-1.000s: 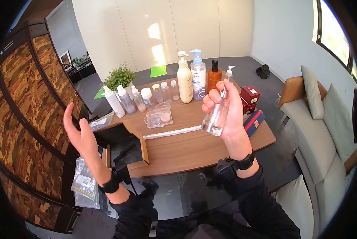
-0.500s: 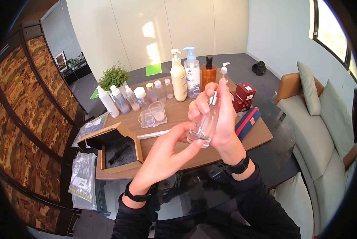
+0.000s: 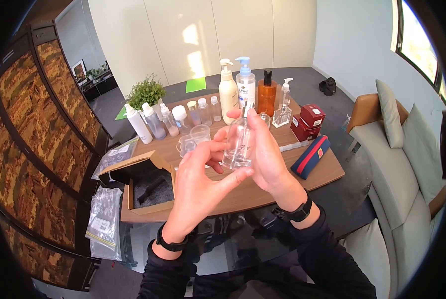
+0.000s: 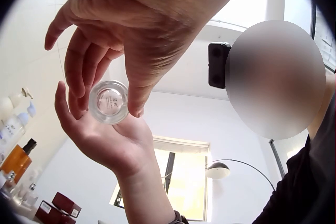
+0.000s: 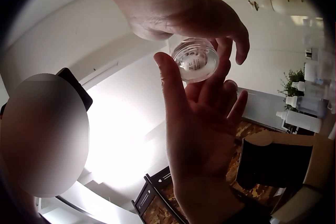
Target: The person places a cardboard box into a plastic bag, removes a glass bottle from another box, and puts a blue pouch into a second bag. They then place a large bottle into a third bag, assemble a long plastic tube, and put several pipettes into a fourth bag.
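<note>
Both hands have moved the clear round glass bottle (image 3: 238, 145) a bit left and away from the body since half a second ago, and it stands straighter. The left hand (image 3: 194, 183) has its grip narrow, pinching near the bottom. The right hand (image 3: 268, 158) has its fingers bent round the side. Behind the grip on the wooden table (image 3: 327, 172) stand a cream pump bottle (image 3: 228, 97), a clear bottle with a blue pump (image 3: 246, 87) and an orange-brown bottle (image 3: 266, 97). Left of the grip is an open brown cardboard box (image 3: 161, 161). Right of it are dark red boxes (image 3: 310, 122) and a blue pouch with a red stripe (image 3: 310, 158). The hands hide part of a white strip (image 3: 293, 146).
</note>
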`<state>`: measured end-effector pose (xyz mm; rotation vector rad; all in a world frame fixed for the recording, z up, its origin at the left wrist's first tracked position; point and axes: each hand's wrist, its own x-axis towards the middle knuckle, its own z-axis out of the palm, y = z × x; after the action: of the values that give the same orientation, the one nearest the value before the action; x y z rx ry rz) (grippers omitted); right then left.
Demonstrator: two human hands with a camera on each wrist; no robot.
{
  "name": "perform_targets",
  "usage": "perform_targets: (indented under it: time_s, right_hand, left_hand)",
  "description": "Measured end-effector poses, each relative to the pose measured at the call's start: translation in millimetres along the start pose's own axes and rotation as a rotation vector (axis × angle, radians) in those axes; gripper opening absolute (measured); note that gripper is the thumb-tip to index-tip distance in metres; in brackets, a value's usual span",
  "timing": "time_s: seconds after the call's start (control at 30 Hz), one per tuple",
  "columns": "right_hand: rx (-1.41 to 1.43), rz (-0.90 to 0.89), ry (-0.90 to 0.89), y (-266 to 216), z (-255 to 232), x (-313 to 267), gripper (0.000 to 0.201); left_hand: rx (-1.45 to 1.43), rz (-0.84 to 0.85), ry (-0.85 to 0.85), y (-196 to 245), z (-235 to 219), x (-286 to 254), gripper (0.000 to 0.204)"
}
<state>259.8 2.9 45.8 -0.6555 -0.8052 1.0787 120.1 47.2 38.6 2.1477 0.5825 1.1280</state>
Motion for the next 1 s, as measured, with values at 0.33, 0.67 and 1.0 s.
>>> perform_targets:
  time_s: [0.33, 0.67, 1.0]
  right_hand:
    - [0.026, -0.003, -0.035, 0.7, -4.2, -2.8, 0.039]
    - [-0.093, -0.065, -0.373, -24.5, -15.8, -6.0, 0.056]
    - [-0.642, -0.319, -0.214, -38.8, -14.1, -20.6, 0.062]
  left_hand:
    - [0.052, 0.05, -0.066, 4.3, -3.3, 0.2, 0.048]
    - [-0.654, -0.1, -0.312, -9.8, -12.6, 0.8, 0.034]
    - [-0.478, 0.034, -0.211, -5.6, -1.8, 0.3, 0.05]
